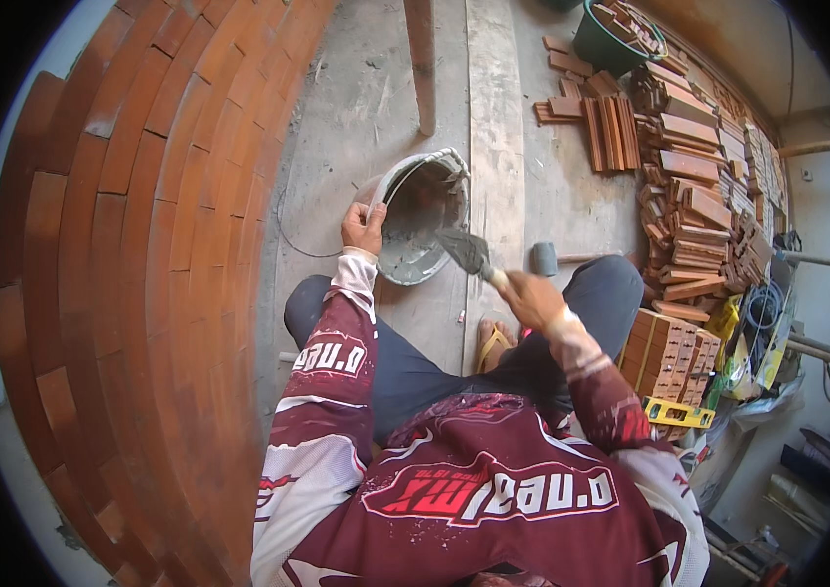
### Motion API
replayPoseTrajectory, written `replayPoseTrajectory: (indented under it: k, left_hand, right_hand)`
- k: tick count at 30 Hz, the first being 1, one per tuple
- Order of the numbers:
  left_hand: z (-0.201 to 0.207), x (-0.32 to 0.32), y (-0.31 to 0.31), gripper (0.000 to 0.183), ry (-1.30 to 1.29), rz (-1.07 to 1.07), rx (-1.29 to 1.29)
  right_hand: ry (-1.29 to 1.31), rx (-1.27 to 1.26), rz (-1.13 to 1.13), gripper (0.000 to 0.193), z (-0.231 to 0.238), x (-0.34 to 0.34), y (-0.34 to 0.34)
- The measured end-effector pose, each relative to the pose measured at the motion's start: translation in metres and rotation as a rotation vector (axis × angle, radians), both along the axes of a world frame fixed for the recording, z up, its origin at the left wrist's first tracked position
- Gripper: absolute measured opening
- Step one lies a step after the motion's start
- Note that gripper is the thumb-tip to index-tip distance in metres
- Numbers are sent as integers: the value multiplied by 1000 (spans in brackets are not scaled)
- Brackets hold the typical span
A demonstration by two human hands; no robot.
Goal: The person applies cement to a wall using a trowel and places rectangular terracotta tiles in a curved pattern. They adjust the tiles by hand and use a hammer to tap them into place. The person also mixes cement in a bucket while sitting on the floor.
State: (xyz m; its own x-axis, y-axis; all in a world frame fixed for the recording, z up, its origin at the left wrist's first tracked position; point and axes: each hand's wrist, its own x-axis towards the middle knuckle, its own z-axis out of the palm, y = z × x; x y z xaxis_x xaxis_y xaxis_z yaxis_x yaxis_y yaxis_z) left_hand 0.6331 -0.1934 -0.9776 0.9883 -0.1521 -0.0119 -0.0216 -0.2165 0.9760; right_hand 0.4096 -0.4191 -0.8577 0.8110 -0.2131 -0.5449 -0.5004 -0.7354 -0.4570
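My left hand (363,230) grips the near-left rim of a mortar-smeared bucket (419,270), which tilts with its mouth toward me. Some grey mortar (403,227) shows inside; the rest of the inside lies in shadow. In my right hand (530,298) is a pointing trowel (466,250), held by its handle. Its grey, mortar-coated blade points up and left, at the bucket's right rim; whether it touches the rim I cannot tell. Just right of the trowel, a small grey cylinder (544,259) stands on the floor.
A wall of orange brick tiles (131,264) rises close on my left. Beyond the bucket stands a wooden post (422,78). Stacked brick tiles (694,201), a green tub (603,44) and a yellow spirit level (678,413) lie to the right.
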Motion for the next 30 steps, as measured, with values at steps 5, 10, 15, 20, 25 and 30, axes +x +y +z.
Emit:
replayPoseTrajectory:
  k: [5, 10, 15, 20, 25, 30]
  left_hand:
    - [-10, -10, 13, 32, 40, -82, -7]
    - [-18, -20, 0, 28, -89, -36, -165]
    - [-2, -24, 10, 29, 95, 13, -118]
    - [1, -21, 9, 29, 36, 20, -71]
    - [-1, -17, 5, 30, 33, 32, -100]
    - [-29, 0, 22, 30, 76, 252, -154]
  right_hand:
    - [-67, -60, 278, 45, -52, 37, -5]
    - [149, 369, 95, 52, -84, 26, 21]
    - [328, 688, -247, 50, -57, 16, 49]
    - [283, 873, -326, 46, -44, 12, 59]
    - [201, 1124, -450, 46, -45, -1, 46]
    - [-320, 562, -279, 47, -31, -12, 47]
